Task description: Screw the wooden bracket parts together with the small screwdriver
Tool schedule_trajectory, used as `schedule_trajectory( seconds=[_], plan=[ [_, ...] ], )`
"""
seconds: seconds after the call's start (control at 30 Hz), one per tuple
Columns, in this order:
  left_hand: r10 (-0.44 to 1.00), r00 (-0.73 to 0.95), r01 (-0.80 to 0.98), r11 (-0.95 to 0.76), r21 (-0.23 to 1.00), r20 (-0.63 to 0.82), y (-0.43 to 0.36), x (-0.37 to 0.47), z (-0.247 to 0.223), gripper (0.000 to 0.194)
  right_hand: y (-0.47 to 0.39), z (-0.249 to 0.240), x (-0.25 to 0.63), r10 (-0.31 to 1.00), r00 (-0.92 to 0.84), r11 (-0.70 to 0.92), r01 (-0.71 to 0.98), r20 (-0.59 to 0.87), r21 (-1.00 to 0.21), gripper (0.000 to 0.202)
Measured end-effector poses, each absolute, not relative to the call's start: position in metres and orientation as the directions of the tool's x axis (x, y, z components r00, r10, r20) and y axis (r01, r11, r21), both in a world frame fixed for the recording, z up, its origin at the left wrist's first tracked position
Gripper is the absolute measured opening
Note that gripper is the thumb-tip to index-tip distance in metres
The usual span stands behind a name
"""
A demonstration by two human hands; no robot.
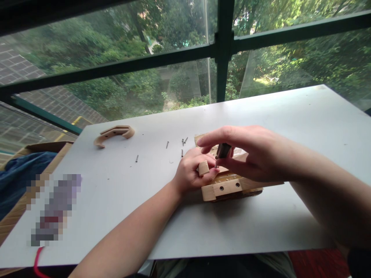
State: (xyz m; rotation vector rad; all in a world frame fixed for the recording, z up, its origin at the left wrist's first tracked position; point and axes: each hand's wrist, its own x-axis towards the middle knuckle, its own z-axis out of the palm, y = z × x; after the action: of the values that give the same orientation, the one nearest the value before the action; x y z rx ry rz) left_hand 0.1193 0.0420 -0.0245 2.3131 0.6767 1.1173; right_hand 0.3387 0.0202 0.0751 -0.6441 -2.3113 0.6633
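My right hand (246, 150) is closed round a dark-handled tool (223, 150), its tip pointing down at the fingertips of my left hand. My left hand (194, 170) grips a light wooden piece (204, 168), whose squared end sticks out between the fingers. Both hands are over a wooden assembly (223, 189) that has two dark screw holes or screw heads in its near side. Under and behind it shows something wrapped in clear film or tape. The tool's tip and whatever it meets are mostly hidden by my fingers.
A curved wooden part (116, 133) lies at the back left of the white table (116, 216). Several screws (167, 144) lie between it and my hands. A blurred-out object (55, 208) sits at the left edge, near a cardboard box (62, 148) holding blue cloth.
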Motion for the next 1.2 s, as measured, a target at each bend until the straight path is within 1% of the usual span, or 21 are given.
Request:
schedule_trajectory(
  seconds=[0.1,0.2,0.3,0.47,0.67,0.73,0.8,0.87,0.97,1.03,1.2],
  plan=[
    [0.609,0.553,0.218,-0.764,0.608,0.568,0.043,0.119,-0.026,0.012,0.019,0.079,0.341,0.582,-0.7,0.745,0.254,0.414,-0.617,0.041],
    [0.588,0.531,0.19,-0.784,0.591,0.61,0.043,0.119,-0.028,0.011,0.019,0.083,0.345,0.591,-0.714,0.735,0.285,0.375,-0.615,0.034],
    [0.583,0.514,0.178,-0.791,0.586,0.63,0.043,0.119,-0.027,0.009,0.019,0.085,0.347,0.626,-0.686,0.731,0.35,0.371,-0.585,0.03],
    [0.573,0.506,0.175,-0.8,0.574,0.645,0.042,0.12,-0.024,0.01,0.019,0.086,0.346,0.652,-0.651,0.74,0.438,0.388,-0.51,0.011],
    [0.584,0.497,0.17,-0.791,0.588,0.641,0.041,0.121,-0.024,0.009,0.021,0.085,0.342,0.613,-0.618,0.788,0.433,0.492,-0.438,0.013],
    [0.586,0.5,0.175,-0.789,0.589,0.637,0.041,0.121,-0.024,0.009,0.022,0.083,0.342,0.604,-0.605,0.796,0.426,0.519,-0.429,0.013],
    [0.579,0.501,0.169,-0.794,0.583,0.643,0.041,0.121,-0.024,0.008,0.022,0.08,0.342,0.596,-0.603,0.802,0.414,0.531,-0.43,0.019],
    [0.58,0.506,0.17,-0.793,0.585,0.639,0.041,0.12,-0.024,0.008,0.022,0.078,0.343,0.58,-0.623,0.812,0.387,0.526,-0.437,0.022],
    [0.602,0.514,0.192,-0.775,0.603,0.611,0.041,0.119,-0.026,0.011,0.02,0.079,0.343,0.557,-0.668,0.818,0.34,0.493,-0.464,0.015],
    [0.609,0.512,0.199,-0.77,0.607,0.605,0.041,0.119,-0.028,0.013,0.018,0.082,0.343,0.558,-0.688,0.807,0.321,0.464,-0.495,0.016],
    [0.577,0.501,0.156,-0.793,0.589,0.645,0.043,0.118,-0.03,0.013,0.015,0.091,0.346,0.604,-0.713,0.743,0.341,0.357,-0.576,0.031]
  ],
)
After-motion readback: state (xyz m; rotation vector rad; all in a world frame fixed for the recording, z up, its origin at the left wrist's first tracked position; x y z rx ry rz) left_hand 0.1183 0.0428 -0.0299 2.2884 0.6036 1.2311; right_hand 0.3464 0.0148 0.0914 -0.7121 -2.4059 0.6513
